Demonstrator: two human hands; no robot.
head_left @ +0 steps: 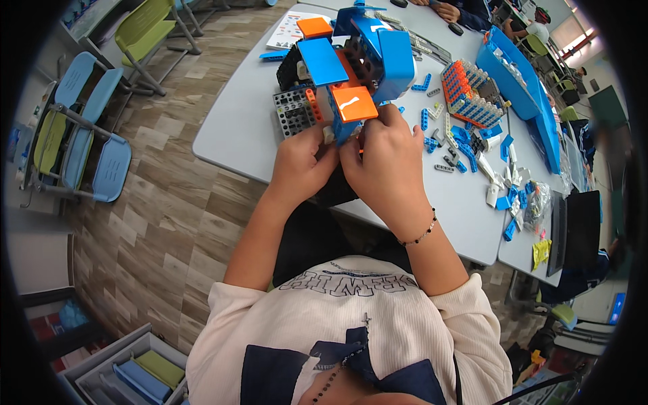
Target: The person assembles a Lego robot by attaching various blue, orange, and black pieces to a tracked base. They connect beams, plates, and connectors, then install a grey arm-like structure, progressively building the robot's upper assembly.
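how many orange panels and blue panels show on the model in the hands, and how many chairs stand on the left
orange panels: 2
blue panels: 2
chairs: 3
total: 7
Both the left hand and the right hand grip the model at its near end.

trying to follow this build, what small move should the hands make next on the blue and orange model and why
Probably press the part home: both the left hand and right hand pinch the near underside of the block model at the table edge, fingertips together there.
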